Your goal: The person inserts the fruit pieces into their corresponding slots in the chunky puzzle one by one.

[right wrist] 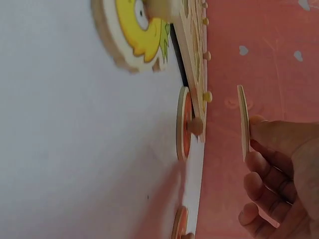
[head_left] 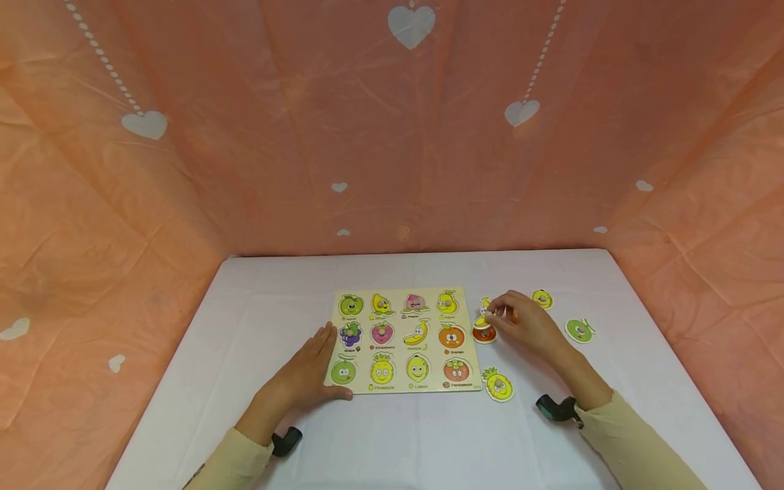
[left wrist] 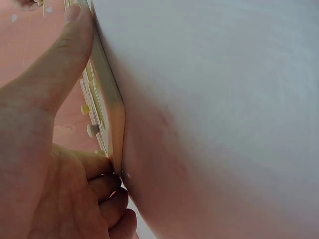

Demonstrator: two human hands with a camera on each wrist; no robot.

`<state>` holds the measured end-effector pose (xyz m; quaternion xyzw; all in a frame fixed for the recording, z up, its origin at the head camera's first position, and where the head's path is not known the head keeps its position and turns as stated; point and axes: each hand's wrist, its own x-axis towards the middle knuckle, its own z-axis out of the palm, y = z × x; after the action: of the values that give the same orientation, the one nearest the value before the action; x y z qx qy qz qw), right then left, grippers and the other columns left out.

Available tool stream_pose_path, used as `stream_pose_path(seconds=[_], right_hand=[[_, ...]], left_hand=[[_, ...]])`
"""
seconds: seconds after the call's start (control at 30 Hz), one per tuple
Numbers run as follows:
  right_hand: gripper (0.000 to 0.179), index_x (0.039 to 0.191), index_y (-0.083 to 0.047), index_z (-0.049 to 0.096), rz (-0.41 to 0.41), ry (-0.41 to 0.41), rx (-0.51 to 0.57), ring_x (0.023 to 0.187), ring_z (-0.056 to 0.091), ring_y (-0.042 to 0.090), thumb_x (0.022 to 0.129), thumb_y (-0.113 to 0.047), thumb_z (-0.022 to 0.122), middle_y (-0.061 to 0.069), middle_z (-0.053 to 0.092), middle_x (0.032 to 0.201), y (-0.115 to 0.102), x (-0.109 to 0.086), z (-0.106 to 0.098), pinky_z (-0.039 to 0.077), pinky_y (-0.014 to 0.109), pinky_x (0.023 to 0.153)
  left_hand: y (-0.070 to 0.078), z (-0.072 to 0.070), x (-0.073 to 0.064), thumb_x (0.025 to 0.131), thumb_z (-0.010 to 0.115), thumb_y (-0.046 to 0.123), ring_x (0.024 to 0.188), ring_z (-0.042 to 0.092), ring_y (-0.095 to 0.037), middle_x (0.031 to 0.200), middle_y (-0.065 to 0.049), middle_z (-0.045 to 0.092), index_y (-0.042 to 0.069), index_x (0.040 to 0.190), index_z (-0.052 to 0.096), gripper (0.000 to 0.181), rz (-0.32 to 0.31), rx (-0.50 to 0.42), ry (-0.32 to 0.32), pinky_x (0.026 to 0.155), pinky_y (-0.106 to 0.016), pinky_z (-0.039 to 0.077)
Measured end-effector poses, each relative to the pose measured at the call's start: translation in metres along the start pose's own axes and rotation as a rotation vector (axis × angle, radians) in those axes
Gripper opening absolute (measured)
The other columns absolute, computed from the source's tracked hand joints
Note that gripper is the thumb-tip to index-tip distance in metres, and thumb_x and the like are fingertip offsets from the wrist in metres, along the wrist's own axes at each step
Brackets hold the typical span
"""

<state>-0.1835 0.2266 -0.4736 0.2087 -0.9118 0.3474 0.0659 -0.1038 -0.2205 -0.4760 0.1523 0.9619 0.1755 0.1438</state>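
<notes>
**Banana pc lifted; fruit puzzle part-filled**

R hand [head_left: 528,323] pinches banana pc [head_left: 482,320] above table, just off puzzle board's [head_left: 400,367] R edge. L hand [head_left: 311,364], fingers fairly straight, rests against board's L edge. Looks like mid-placement; next move prob. calls for aligning pc w/ banana slot [head_left: 416,333], mid row. Red pc [head_left: 484,336] beneath, pineapple pc [head_left: 499,387] near; no obvious block.

The beige left sleeve [head_left: 235,459] and right sleeve [head_left: 633,442] end short of the bare left hand [head_left: 304,372] and right hand [head_left: 531,328]; a small black camera [head_left: 557,409] sits beside each sleeve.
</notes>
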Motion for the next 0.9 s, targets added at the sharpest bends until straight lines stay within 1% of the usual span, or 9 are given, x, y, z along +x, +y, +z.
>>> stream_pose_path(seconds=[0.17, 0.43, 0.5, 0.6, 0.7, 0.9], right_hand=[[0.013, 0.102, -0.010, 0.076, 0.010, -0.027, 0.008, 0.086, 0.057, 0.015, 0.094, -0.014, 0.085, -0.003, 0.064, 0.093, -0.007, 0.006, 0.009, 0.048, 0.027, 0.070], [0.016, 0.101, -0.012, 0.075, 0.012, -0.058, 0.013, 0.084, 0.056, 0.015, 0.092, -0.016, 0.087, -0.004, 0.062, 0.091, -0.018, 0.011, 0.023, 0.048, 0.025, 0.068], [0.015, 0.102, -0.012, 0.075, 0.018, -0.070, 0.010, 0.085, 0.056, 0.015, 0.093, -0.017, 0.086, -0.004, 0.062, 0.092, -0.020, 0.011, 0.027, 0.049, 0.026, 0.069], [0.016, 0.102, -0.015, 0.074, 0.037, -0.081, -0.004, 0.085, 0.057, 0.013, 0.094, -0.023, 0.086, -0.006, 0.062, 0.092, -0.025, 0.011, 0.033, 0.050, 0.027, 0.070], [0.016, 0.103, -0.018, 0.074, 0.038, -0.095, -0.015, 0.086, 0.058, 0.012, 0.096, -0.028, 0.084, -0.008, 0.062, 0.093, -0.030, 0.012, 0.038, 0.050, 0.029, 0.071], [0.018, 0.106, -0.018, 0.073, 0.045, -0.134, 0.021, 0.086, 0.056, 0.013, 0.097, -0.030, 0.082, -0.007, 0.061, 0.094, -0.040, 0.015, 0.048, 0.049, 0.030, 0.072]], left_hand=[[0.001, -0.001, -0.001, 0.079, 0.092, 0.055, 0.163, 0.017, -0.044, 0.176, -0.029, 0.014, -0.012, 0.166, 0.018, 0.132, 0.001, 0.001, 0.004, 0.132, -0.057, 0.022], [0.001, -0.001, -0.001, 0.080, 0.092, 0.054, 0.163, 0.017, -0.045, 0.176, -0.029, 0.015, -0.012, 0.166, 0.018, 0.131, 0.002, 0.010, 0.007, 0.132, -0.057, 0.022], [0.001, -0.001, -0.001, 0.080, 0.092, 0.054, 0.163, 0.017, -0.045, 0.175, -0.030, 0.015, -0.013, 0.165, 0.018, 0.131, 0.005, 0.010, 0.007, 0.132, -0.057, 0.022], [0.001, -0.001, 0.000, 0.080, 0.092, 0.054, 0.163, 0.017, -0.046, 0.175, -0.031, 0.015, -0.013, 0.165, 0.018, 0.131, 0.010, 0.014, 0.007, 0.132, -0.057, 0.022], [0.000, -0.001, 0.000, 0.079, 0.092, 0.054, 0.163, 0.018, -0.046, 0.175, -0.031, 0.016, -0.014, 0.165, 0.018, 0.132, 0.014, 0.020, 0.009, 0.132, -0.057, 0.022], [-0.001, 0.000, 0.001, 0.080, 0.092, 0.053, 0.163, 0.017, -0.046, 0.175, -0.031, 0.015, -0.014, 0.165, 0.018, 0.132, 0.014, 0.011, 0.007, 0.132, -0.057, 0.022]])
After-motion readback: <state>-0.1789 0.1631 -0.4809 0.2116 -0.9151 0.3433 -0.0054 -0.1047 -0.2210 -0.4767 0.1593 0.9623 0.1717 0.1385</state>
